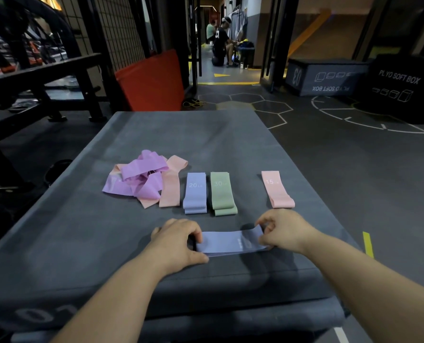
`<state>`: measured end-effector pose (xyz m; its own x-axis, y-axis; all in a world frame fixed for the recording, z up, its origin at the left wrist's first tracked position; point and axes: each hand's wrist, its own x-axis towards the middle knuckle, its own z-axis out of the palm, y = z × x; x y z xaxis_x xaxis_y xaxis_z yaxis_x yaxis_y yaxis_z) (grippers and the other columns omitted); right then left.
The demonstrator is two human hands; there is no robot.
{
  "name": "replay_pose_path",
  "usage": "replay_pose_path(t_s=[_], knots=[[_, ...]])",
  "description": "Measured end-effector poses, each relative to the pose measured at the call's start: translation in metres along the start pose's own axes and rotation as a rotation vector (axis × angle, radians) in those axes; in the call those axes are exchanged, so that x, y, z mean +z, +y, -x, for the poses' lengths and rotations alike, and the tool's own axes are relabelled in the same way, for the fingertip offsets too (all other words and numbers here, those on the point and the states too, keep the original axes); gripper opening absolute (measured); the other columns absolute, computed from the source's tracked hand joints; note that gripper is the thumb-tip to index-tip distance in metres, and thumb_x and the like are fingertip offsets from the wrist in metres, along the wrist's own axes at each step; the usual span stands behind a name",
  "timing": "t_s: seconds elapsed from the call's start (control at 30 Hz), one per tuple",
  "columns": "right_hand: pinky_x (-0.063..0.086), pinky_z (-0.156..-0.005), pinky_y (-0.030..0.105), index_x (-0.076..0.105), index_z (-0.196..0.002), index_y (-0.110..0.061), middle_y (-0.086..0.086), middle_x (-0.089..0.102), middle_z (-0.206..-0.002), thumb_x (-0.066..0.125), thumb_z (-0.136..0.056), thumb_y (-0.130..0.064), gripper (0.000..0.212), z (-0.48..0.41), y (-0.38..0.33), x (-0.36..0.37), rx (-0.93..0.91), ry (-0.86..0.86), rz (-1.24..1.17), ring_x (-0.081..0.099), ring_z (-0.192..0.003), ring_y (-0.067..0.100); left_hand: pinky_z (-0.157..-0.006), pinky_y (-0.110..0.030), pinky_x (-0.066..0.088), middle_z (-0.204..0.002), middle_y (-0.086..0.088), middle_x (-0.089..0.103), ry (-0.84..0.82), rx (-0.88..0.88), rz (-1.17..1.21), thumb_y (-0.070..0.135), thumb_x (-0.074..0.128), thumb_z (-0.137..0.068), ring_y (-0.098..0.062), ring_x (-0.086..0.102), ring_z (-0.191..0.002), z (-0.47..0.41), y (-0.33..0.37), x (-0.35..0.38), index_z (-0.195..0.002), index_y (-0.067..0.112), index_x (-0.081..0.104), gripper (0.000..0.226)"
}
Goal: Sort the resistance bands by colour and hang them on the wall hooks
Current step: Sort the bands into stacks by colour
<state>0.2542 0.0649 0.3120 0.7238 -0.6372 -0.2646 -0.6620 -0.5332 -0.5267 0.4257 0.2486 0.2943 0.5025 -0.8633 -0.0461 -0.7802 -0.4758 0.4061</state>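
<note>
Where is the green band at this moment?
Head view: the green band lies flat on the box, just right of the blue 20 band, well left of the pink 15 band, beyond the held blue band.

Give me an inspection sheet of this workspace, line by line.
Surface: grey padded box top, bands laid on it.
Job's things: blue stack marked 20, green stack marked 30, pink band marked 15, tangled heap of purple and pink bands, loose blue band nearest; wall hooks not seen.
Clutter: nothing seen.
Hands: left hand and right hand each pinch one end of the loose blue band.
Cables: yellow cord on the floor beyond the box.
Surroundings: red mat, soft boxes, people in the corridor.
</note>
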Motion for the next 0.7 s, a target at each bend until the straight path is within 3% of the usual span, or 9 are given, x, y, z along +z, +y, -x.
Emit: replay_pose_path(t_s=[0.17, 0.33, 0.4, 0.53, 0.6, 0.7], knots=[[0.055, -0.069, 0.021, 0.065, -0.093, -0.023, -0.006, 0.069, -0.066, 0.068, -0.074, -0.010, 0.024, 0.0014, -0.0014, 0.0006, 0.025, 0.016, 0.009, 0.068, -0.062, 0.003, -0.093, -0.032, 0.029, -0.099, 0.023, 0.050, -0.012, -0.012, 0.004, 0.050, 0.077, -0.068, -0.003, 0.035, -0.102, -0.0003, 0.0009, -0.0005, -0.086, 0.034, 0.052, 0.035], [0.057, -0.075, 0.035, 0.070, -0.094, -0.009, 0.006, 0.073, -0.078, 0.065, -0.074, -0.011, 0.020, 0.0017, -0.0049, 0.0010, 0.030, 0.019, 0.079, 0.069, -0.078, 0.019, -0.088, -0.030, 0.027, -0.105, 0.022, 0.050, -0.022, -0.010, -0.012, 0.058, 0.073, -0.069, -0.003, 0.037, -0.105, 0.0014, 0.0024, 0.0003, -0.090, 0.035, 0.053, 0.037], [0.055, -0.073, 0.035, 0.069, -0.096, -0.007, 0.009, 0.072, -0.082, 0.065, -0.074, -0.012, 0.023, 0.0018, -0.0062, 0.0016, 0.029, 0.025, 0.100, 0.068, -0.082, 0.023, -0.084, -0.030, 0.027, -0.102, 0.021, 0.053, 0.010, -0.009, -0.004, 0.061, 0.066, -0.075, -0.005, 0.040, -0.105, 0.0008, 0.0039, 0.0018, -0.088, 0.033, 0.055, 0.032], [0.052, -0.068, 0.032, 0.067, -0.091, -0.016, 0.005, 0.070, -0.083, 0.065, -0.075, -0.013, 0.017, 0.0006, -0.0064, 0.0020, 0.039, 0.015, 0.120, 0.066, -0.082, 0.022, -0.089, -0.031, 0.030, -0.097, 0.020, 0.053, 0.043, -0.012, -0.005, 0.046, 0.061, -0.086, -0.007, 0.043, -0.108, -0.0012, 0.0048, 0.0044, -0.083, 0.034, 0.054, 0.014], [0.048, -0.063, 0.028, 0.058, -0.082, -0.027, -0.004, 0.064, -0.080, 0.066, -0.074, -0.015, 0.017, -0.0009, -0.0048, 0.0024, 0.037, 0.021, 0.125, 0.062, -0.078, 0.018, -0.091, -0.032, 0.031, -0.098, 0.020, 0.053, 0.051, -0.018, -0.003, 0.042, 0.062, -0.086, -0.007, 0.042, -0.106, -0.0012, 0.0049, 0.0053, -0.081, 0.035, 0.051, 0.014], [0.048, -0.061, 0.026, 0.052, -0.075, -0.028, -0.007, 0.060, -0.079, 0.067, -0.071, -0.014, 0.021, -0.0033, -0.0024, 0.0035, 0.025, 0.041, 0.122, 0.059, -0.074, 0.016, -0.091, -0.031, 0.031, -0.099, 0.020, 0.054, 0.052, -0.037, 0.012, 0.041, 0.064, -0.085, -0.007, 0.041, -0.105, -0.0024, 0.0048, 0.0068, -0.077, 0.037, 0.046, 0.020]])
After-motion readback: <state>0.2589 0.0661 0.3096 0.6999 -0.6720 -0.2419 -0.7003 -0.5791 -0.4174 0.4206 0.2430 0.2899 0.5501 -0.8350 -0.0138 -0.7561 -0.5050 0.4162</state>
